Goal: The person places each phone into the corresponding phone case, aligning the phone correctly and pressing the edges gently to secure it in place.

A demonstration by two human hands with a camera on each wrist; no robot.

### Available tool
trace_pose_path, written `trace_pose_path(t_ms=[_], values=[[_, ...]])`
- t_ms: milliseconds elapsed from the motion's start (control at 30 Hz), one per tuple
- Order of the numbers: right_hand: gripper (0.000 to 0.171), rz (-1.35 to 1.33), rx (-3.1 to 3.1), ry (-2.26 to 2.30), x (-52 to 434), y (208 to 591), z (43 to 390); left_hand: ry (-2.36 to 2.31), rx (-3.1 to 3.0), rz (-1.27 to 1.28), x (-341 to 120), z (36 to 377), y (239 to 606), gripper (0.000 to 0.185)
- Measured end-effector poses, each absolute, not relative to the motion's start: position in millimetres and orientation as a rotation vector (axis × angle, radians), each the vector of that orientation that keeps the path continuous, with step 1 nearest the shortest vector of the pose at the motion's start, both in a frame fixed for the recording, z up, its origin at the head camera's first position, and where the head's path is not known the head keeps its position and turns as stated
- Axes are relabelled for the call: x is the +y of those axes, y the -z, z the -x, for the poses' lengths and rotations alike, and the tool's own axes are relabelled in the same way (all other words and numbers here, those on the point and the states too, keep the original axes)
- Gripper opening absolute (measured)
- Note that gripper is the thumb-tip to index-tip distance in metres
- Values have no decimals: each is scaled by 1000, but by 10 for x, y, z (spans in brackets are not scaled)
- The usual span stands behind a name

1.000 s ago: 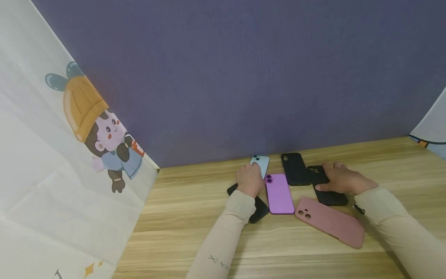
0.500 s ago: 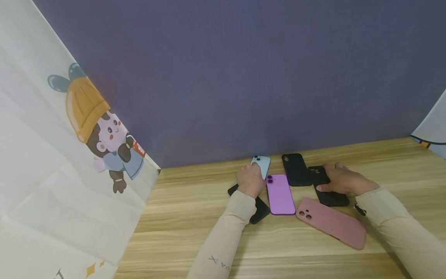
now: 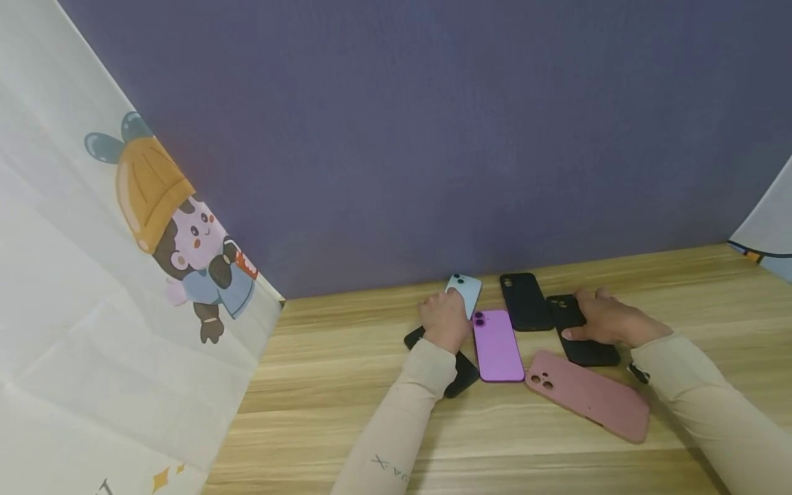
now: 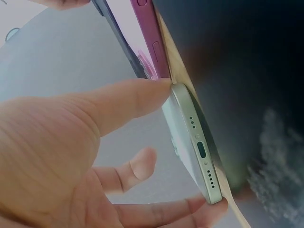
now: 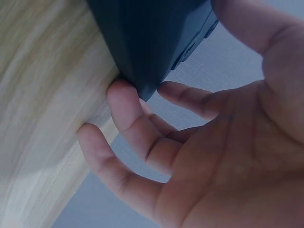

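My left hand [image 3: 444, 320] grips the light blue phone [image 3: 467, 292] near the back of the table. In the left wrist view its thumb lies at one edge of this phone [image 4: 202, 147] and fingertips reach the opposite edge. A black phone case [image 3: 463, 377] lies partly hidden beneath my left wrist, and a purple phone [image 3: 498, 350] is just to the right. With thumb and fingers, my right hand [image 3: 609, 320] holds a black phone case [image 3: 592, 355] by its long sides. Fingertips bend at the edge of that case [image 5: 147, 42] in the right wrist view.
Another black phone case [image 3: 526, 302] lies behind, between the purple phone and my right hand. A pink phone case [image 3: 590, 395] lies in front. The wooden table [image 3: 309, 385] meets a dark blue panel [image 3: 396, 151] at the back and a white printed sheet [image 3: 68, 302] at left.
The far end of the light blue phone has shifted very slightly to the right under my left hand. My right hand and the other phones and cases keep their places.
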State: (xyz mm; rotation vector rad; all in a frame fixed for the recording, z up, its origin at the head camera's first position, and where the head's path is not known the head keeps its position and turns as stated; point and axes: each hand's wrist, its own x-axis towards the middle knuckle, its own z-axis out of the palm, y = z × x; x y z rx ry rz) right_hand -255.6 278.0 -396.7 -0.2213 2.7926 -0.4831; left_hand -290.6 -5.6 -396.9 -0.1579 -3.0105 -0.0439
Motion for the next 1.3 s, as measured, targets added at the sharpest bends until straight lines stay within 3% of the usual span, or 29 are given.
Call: trace_pose_path(t_ms=[567,1300], values=[[108,198,2815,485,2774,3968,2566,24,-3016,130,-52,2937,3970,64],[119,117,2823,570,2748,3925,2539,-36,-2958,90,-39,2947,3988,64]])
